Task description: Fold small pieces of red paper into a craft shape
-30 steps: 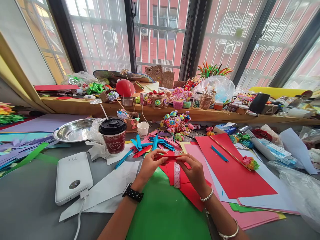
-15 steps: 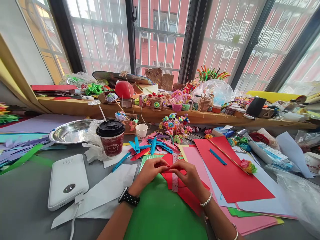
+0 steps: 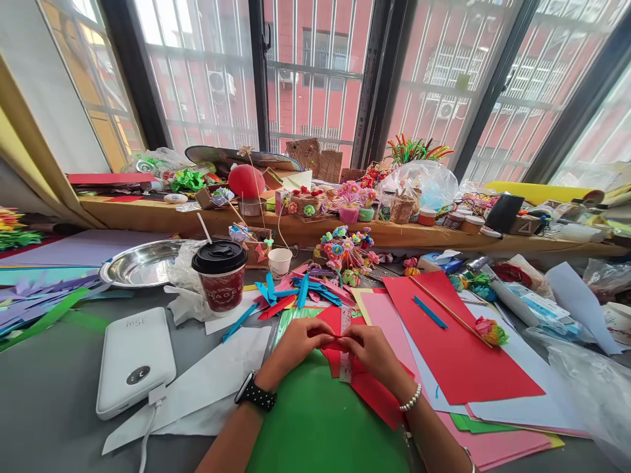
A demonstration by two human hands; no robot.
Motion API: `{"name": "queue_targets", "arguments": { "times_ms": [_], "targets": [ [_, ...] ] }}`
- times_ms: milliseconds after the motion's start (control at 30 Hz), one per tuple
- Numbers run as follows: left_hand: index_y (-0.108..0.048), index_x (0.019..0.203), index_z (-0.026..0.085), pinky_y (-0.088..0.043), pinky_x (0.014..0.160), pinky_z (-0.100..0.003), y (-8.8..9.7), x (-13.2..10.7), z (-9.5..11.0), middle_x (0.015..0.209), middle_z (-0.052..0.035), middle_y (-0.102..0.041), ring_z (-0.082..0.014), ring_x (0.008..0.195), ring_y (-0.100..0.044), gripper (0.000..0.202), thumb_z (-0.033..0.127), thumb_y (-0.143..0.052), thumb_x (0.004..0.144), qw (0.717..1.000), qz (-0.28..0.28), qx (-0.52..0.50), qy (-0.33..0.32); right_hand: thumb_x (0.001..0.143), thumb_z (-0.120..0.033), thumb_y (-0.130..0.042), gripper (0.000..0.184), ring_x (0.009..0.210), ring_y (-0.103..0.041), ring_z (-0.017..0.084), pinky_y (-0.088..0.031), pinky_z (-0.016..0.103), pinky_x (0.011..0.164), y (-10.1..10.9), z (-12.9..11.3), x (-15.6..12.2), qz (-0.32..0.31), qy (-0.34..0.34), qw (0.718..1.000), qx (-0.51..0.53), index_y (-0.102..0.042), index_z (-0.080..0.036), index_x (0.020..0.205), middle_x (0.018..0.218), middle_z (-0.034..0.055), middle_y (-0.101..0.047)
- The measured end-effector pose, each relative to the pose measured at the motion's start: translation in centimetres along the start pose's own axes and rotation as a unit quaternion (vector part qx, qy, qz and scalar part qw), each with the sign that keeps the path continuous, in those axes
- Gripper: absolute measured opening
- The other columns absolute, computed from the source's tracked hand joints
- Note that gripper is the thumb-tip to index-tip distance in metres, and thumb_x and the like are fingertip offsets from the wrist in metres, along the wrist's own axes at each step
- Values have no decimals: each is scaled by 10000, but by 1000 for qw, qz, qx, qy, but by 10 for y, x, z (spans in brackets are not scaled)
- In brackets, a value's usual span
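My left hand (image 3: 299, 346) and my right hand (image 3: 373, 351) meet over a green mat (image 3: 315, 420). Thumb and fingers of both are pinched on a small piece of red paper (image 3: 337, 339), mostly covered by the fingertips. Under the hands lie a patterned pale pink ruler-like strip (image 3: 346, 368) and cut red paper pieces (image 3: 377, 394). Just beyond, folded blue paper strips (image 3: 303, 289) lie in a heap with pink and red ones.
To the left stand a lidded dark red cup (image 3: 221, 279) with a straw and a white power bank (image 3: 135, 361) with a cable. A red sheet (image 3: 458, 348) with a paper flower on a stick (image 3: 490, 330) tops stacked coloured paper at right. Crafts crowd the sill (image 3: 197, 220).
Both hands keep their pinch on the red paper. The right hand's fingers have shifted slightly, closing more tightly beside the left fingertips. The view has moved a little.
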State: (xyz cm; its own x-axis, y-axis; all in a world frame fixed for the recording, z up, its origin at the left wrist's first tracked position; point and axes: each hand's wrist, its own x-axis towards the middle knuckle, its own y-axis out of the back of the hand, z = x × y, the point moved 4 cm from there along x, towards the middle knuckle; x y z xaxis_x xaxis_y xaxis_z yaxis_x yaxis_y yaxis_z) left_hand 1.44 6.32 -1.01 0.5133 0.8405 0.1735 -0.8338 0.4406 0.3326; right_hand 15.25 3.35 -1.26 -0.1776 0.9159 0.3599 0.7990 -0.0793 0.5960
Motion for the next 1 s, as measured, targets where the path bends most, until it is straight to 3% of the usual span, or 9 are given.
{"name": "queue_targets", "arguments": {
  "times_ms": [467, 733, 1000],
  "targets": [
    [-653, 704, 135, -449, 551, -253, 2, 1, -13, 606, -27, -645, -155, 564, -582, 214, 297, -629, 565, 982, -54, -130, 130, 768, -226, -459, 187, 479, -501, 125, -364, 211, 460, 0, -11, 0, -27, 41, 998, -38, -607, -181, 661, 542, 11, -581],
    [-640, 689, 121, -422, 537, -232, 5, -1, -14, 584, -18, -630, -163, 572, -587, 281, 379, -615, 581, 974, -68, -138, 169, 789, -203, -421, 189, 583, -544, 140, -392, 219, 532, -2, -14, -1, -34, 47, 997, -42, -606, -175, 764, 664, 28, -625],
    [-639, 707, 113, -412, 556, -227, 4, -2, -16, 575, -21, -625, -144, 580, -561, 281, 372, -597, 607, 974, -78, -128, 168, 769, -213, -464, 178, 551, -519, 128, -374, 212, 514, -4, -12, -1, -46, 78, 993, -70, -631, -154, 758, 632, 39, -608]
  ]
}}
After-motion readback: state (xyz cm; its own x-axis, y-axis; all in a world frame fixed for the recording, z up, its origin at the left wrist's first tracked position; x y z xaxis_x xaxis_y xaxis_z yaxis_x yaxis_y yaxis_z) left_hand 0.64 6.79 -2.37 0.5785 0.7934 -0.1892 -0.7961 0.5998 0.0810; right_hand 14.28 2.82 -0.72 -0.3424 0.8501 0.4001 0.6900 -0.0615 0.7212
